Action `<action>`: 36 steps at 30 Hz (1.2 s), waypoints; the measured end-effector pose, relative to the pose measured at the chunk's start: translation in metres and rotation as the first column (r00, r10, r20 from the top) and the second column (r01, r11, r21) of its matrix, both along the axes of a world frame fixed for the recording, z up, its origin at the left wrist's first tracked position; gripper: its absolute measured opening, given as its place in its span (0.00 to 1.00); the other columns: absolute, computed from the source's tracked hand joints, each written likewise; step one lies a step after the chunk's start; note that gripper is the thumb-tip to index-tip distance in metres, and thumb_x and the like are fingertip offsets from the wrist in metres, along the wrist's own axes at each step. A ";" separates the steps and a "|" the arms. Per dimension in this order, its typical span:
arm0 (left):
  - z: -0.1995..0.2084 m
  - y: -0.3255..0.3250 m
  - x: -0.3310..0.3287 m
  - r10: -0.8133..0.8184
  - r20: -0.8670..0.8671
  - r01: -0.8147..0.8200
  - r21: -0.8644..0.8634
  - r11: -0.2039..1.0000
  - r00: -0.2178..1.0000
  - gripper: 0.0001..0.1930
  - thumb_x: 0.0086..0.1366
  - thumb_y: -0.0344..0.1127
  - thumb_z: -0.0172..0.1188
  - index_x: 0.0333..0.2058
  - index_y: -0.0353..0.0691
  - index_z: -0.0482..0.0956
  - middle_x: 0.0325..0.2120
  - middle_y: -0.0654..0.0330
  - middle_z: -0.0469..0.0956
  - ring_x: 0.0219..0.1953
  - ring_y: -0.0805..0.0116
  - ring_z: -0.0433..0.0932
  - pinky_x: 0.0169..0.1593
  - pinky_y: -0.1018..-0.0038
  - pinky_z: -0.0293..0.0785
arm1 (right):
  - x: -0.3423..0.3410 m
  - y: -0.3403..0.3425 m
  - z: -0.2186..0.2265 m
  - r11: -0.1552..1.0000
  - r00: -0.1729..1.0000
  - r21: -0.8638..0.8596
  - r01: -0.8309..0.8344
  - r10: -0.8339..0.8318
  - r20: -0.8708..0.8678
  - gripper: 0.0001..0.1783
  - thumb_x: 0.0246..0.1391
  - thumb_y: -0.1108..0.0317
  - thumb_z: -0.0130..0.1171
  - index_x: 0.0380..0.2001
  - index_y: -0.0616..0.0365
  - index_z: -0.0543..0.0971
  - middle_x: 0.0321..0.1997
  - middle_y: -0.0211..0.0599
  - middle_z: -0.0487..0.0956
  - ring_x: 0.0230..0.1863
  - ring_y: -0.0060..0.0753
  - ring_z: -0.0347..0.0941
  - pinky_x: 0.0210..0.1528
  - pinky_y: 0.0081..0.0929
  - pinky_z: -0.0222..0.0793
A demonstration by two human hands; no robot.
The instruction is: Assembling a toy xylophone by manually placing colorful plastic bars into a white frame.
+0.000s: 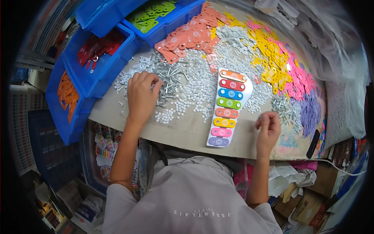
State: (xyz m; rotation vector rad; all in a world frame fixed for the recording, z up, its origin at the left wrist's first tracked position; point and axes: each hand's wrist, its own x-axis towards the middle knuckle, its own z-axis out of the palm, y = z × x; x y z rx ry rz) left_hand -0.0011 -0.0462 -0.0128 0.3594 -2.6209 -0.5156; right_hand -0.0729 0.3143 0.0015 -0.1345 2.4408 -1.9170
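My left hand [142, 95] rests at the near edge of a heap of silver screws [171, 80] and white pins, its fingers bent together and the thumb close to them. Anything between those fingertips is too small to make out. To the right, a white tapered card [236, 121] lies on the table, bearing a row of coloured strips [230, 103] like toy xylophone bars. White round caps show on the upper strips' ends; small grey dots mark the lower ones. My right hand [269, 126] hovers beside the card's right edge, thumb and forefinger pinched, their contents hidden.
Blue bins [134, 43] at the left hold red, orange and green strips. Loose salmon [191, 33], yellow [272, 58], pink [298, 74] and purple strips [310, 111] spread across the far and right side. White caps [196, 93] cover the middle. A dark slim object [313, 144] lies at the right edge.
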 end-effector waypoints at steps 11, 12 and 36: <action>0.001 -0.006 0.001 0.018 0.113 -0.029 0.090 0.996 0.993 0.06 0.59 0.31 0.66 0.28 0.38 0.78 0.26 0.60 0.76 0.35 0.59 0.74 0.45 0.63 0.67 | 0.013 -0.032 0.013 0.962 0.918 -0.206 -0.176 0.237 0.319 0.04 0.65 0.72 0.58 0.40 0.62 0.78 0.31 0.27 0.78 0.29 0.15 0.71 0.32 0.15 0.65; 0.000 -0.006 0.001 0.018 0.113 -0.028 0.089 0.996 0.993 0.06 0.59 0.31 0.66 0.28 0.38 0.78 0.26 0.60 0.76 0.35 0.59 0.74 0.45 0.63 0.67 | 0.011 -0.033 0.013 0.959 0.913 -0.209 -0.193 0.253 0.320 0.04 0.65 0.72 0.58 0.40 0.62 0.78 0.31 0.26 0.78 0.30 0.15 0.71 0.32 0.15 0.65; 0.004 0.106 -0.024 -0.490 0.043 -0.027 0.999 0.039 0.871 0.07 0.67 0.30 0.64 0.39 0.33 0.84 0.25 0.64 0.82 0.24 0.85 0.73 0.26 0.86 0.65 | -0.011 -0.026 0.004 0.942 0.736 -0.132 -0.308 0.324 0.595 0.14 0.67 0.58 0.59 0.31 0.57 0.77 0.19 0.25 0.74 0.15 0.14 0.65 0.16 0.14 0.56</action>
